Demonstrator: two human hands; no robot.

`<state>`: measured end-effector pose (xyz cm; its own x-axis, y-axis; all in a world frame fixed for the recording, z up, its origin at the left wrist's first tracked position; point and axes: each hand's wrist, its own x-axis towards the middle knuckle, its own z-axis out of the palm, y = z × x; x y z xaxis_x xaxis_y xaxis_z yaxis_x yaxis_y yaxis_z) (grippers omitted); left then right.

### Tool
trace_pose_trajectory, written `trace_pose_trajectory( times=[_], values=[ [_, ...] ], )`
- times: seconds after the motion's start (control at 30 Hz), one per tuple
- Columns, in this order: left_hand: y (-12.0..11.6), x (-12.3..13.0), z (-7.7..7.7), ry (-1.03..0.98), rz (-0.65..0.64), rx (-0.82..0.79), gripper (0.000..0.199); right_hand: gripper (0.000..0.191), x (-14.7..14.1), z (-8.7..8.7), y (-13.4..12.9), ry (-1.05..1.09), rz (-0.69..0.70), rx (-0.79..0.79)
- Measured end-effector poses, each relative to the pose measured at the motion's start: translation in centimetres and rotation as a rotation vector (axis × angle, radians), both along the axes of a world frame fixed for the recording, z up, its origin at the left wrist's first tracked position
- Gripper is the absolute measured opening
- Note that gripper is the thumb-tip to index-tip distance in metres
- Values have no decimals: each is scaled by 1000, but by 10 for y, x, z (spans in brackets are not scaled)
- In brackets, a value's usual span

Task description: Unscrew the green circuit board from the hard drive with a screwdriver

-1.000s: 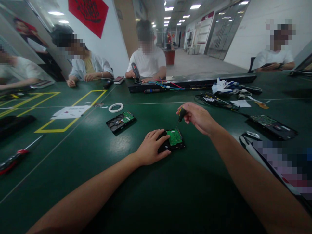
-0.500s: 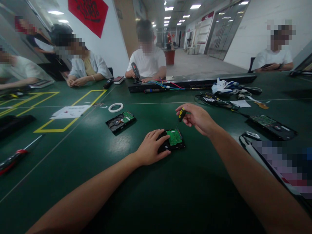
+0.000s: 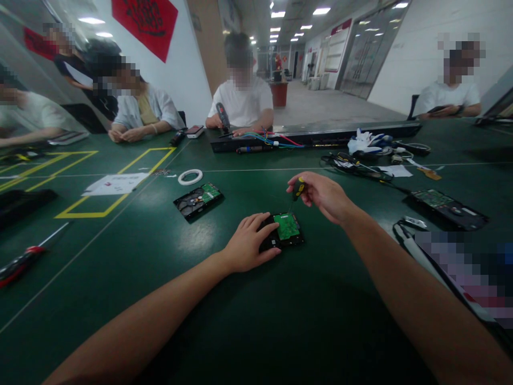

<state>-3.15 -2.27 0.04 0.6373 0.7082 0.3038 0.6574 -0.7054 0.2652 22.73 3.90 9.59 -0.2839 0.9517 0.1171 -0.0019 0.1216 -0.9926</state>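
Note:
A black hard drive point(image 3: 297, 240) with a green circuit board lies on the table in front of me. My left hand point(image 3: 253, 241) holds it down, with fingers spread across its left part and the thumb along the near edge. In my right hand point(image 3: 316, 193) is a small screwdriver point(image 3: 298, 188) with a black and yellow handle, pinched between the fingers and pointing down. Its thin shaft reaches the far edge of the board; whether the tip sits in a screw is too small to tell.
Another hard drive point(image 3: 198, 201) lies at the back left, near a white ring point(image 3: 189, 177). At far left is a red-black screwdriver point(image 3: 30, 256). To the right are a third drive point(image 3: 444, 208) and cables point(image 3: 356, 166). Across the table, a person point(image 3: 240, 101) holds a power tool point(image 3: 222, 116).
The screwdriver handle has turned a little and my right hand has shifted slightly left. My left hand and the hard drive stay put. A standing person at the back left has moved right.

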Motion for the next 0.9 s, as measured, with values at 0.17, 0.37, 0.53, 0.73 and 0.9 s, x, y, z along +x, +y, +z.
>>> trace_pose_trajectory(
  times=[0.17,0.37,0.53,0.73,0.9],
  values=[
    [0,0,0,22,5,8,70,27,-2,0,-1,27,-23,-23],
    [1,0,-1,37,6,12,70,27,-1,2,-2,26,-23,-39],
    [1,-1,-2,30,4,10,70,27,-1,2,-2,59,-7,-73],
    [0,0,-2,23,7,5,70,26,-2,0,-2,95,-2,-66],
    [0,0,-1,42,13,14,70,24,-3,-2,-1,138,-8,-85]
  ],
)
